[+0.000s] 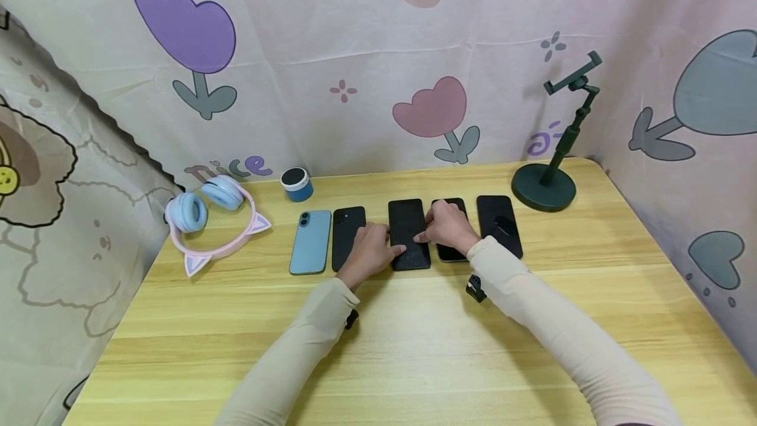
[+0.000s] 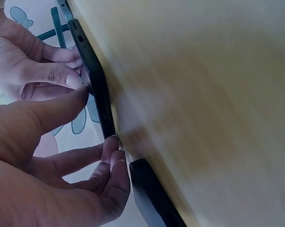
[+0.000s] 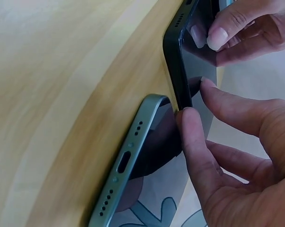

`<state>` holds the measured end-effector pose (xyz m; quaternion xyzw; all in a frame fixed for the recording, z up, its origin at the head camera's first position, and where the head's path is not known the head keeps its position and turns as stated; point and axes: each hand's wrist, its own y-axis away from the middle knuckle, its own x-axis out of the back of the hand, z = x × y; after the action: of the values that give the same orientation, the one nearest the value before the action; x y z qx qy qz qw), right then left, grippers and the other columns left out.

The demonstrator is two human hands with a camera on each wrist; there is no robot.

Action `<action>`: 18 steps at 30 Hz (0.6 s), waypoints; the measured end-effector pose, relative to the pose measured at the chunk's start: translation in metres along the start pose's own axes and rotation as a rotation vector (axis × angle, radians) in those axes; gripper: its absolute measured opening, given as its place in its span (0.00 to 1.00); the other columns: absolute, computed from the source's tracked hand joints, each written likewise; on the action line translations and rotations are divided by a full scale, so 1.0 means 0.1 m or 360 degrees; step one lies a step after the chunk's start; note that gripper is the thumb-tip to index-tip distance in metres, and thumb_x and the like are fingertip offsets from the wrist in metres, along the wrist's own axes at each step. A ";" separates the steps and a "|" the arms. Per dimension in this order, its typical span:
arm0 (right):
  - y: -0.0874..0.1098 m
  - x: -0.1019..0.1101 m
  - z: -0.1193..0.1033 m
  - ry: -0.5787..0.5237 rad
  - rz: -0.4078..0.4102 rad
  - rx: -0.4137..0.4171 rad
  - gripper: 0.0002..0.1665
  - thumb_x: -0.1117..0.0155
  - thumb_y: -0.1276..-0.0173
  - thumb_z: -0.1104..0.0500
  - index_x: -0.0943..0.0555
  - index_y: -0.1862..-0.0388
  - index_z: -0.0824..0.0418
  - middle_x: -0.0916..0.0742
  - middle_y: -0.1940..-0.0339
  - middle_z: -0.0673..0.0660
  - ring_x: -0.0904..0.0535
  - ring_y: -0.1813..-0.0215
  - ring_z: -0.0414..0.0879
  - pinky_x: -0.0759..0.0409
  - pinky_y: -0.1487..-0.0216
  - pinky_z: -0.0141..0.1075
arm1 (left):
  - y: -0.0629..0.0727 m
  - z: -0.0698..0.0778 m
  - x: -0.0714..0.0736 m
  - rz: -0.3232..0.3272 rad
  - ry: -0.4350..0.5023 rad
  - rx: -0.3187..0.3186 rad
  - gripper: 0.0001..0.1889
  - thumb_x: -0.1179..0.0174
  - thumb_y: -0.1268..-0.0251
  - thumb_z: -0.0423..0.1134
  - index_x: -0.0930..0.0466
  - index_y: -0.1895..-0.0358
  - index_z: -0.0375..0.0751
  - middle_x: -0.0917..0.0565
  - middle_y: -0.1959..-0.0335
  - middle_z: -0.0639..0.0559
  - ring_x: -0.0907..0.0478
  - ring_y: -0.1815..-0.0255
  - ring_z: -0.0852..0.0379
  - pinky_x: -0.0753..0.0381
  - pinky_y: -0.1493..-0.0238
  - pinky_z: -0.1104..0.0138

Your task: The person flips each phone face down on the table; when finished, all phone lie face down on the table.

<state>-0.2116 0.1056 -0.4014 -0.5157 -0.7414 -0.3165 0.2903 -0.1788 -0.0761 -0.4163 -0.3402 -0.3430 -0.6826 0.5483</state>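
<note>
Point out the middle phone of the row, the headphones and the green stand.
Middle phone (image 1: 407, 225): head view, upward face.
Headphones (image 1: 190, 213): head view, leftmost blue ear cup.
Green stand (image 1: 566, 142): head view, pole.

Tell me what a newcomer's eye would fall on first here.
The left hand and right hand would likely draw it first, pinching opposite sides of the middle black phone in a row of five. Next would come the pink-and-blue cat-ear headphones at the table's back left and the dark green stand near its back right corner.
</note>
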 end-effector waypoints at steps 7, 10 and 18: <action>-0.01 -0.03 -0.03 -0.0007 0.0004 0.0011 0.14 0.21 0.40 0.57 0.15 0.77 0.64 0.22 0.87 0.51 0.28 0.81 0.44 0.33 0.76 0.34 | 0.02 0.00 0.00 -0.0001 0.0044 0.0108 0.13 0.28 0.36 0.44 0.15 0.60 0.36 0.16 0.53 0.41 0.22 0.56 0.44 0.21 0.51 0.56; -0.01 -0.03 -0.03 -0.0016 0.0004 0.0012 0.15 0.20 0.40 0.57 0.15 0.78 0.64 0.23 0.87 0.51 0.30 0.81 0.44 0.34 0.76 0.34 | 0.02 0.01 0.00 0.0006 0.0053 0.0127 0.16 0.28 0.36 0.43 0.15 0.55 0.34 0.17 0.50 0.41 0.21 0.53 0.43 0.20 0.50 0.55; -0.03 -0.02 -0.01 -0.0048 -0.0009 -0.0003 0.14 0.20 0.40 0.56 0.14 0.75 0.64 0.24 0.86 0.50 0.32 0.80 0.44 0.34 0.74 0.35 | 0.04 0.02 0.01 0.0015 0.0088 0.0140 0.18 0.28 0.36 0.43 0.17 0.51 0.32 0.18 0.51 0.39 0.21 0.54 0.43 0.20 0.53 0.55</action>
<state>-0.2140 0.1027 -0.4027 -0.5187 -0.7468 -0.3101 0.2777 -0.1750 -0.0754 -0.4140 -0.2985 -0.3557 -0.6735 0.5751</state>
